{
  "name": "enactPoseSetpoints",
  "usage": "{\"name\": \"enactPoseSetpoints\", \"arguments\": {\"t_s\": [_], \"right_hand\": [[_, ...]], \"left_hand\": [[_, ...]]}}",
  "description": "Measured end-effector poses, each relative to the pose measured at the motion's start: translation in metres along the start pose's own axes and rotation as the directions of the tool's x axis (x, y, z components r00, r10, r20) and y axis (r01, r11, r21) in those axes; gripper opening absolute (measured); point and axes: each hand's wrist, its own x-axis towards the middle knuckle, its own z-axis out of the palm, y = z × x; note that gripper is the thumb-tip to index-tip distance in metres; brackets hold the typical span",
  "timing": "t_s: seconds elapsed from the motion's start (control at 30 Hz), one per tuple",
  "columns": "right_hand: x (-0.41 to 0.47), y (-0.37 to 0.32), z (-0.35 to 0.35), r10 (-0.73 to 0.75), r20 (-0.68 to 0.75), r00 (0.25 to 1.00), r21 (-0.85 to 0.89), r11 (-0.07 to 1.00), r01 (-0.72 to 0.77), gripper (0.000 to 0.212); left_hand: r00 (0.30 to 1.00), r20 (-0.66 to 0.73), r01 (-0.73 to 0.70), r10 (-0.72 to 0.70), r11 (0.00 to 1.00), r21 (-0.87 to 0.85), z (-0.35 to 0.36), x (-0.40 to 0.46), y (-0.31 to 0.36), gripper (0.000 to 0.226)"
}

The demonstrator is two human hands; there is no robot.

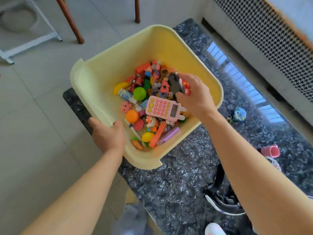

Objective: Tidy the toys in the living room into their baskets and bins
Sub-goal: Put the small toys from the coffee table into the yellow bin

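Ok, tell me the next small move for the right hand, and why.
Probably open the fingers and drop the toys: the right hand holds a dark toy and a red one over the yellow bin, which the left hand steadies.

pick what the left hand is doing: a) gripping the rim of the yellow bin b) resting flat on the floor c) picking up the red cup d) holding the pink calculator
a: the left hand curls over the near rim of the yellow bin, while the pink calculator lies loose among the toys inside.
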Motion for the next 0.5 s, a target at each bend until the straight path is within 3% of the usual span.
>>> {"name": "enactPoseSetpoints", "arguments": {"t_s": [0.1, 0.23, 0.4, 0.5], "right_hand": [[0.026, 0.007, 0.036, 0.098, 0.129, 0.987, -0.067, 0.994, -0.09, 0.052], [0.044, 0.019, 0.056, 0.209, 0.082, 0.974, -0.097, 0.975, -0.201, 0.052], [0.042, 0.026, 0.049, 0.228, 0.208, 0.951, -0.143, 0.969, -0.201, 0.057], [0.016, 0.022, 0.028, 0.167, 0.115, 0.979, -0.039, 0.986, -0.164, 0.054]], "left_hand": [[1.0, 0.013, 0.02, -0.02, 1.0, 0.0, 0.0, 0.004, 0.0, 0.055], [1.0, 0.009, 0.028, -0.028, 0.999, 0.022, 0.001, 0.004, 0.003, 0.058], [1.0, 0.008, 0.025, -0.025, 0.999, 0.045, 0.0, 0.006, 0.0, 0.061], [1.0, 0.007, -0.009, 0.008, 0.998, 0.059, -0.001, -0.002, -0.001, 0.058]]}}
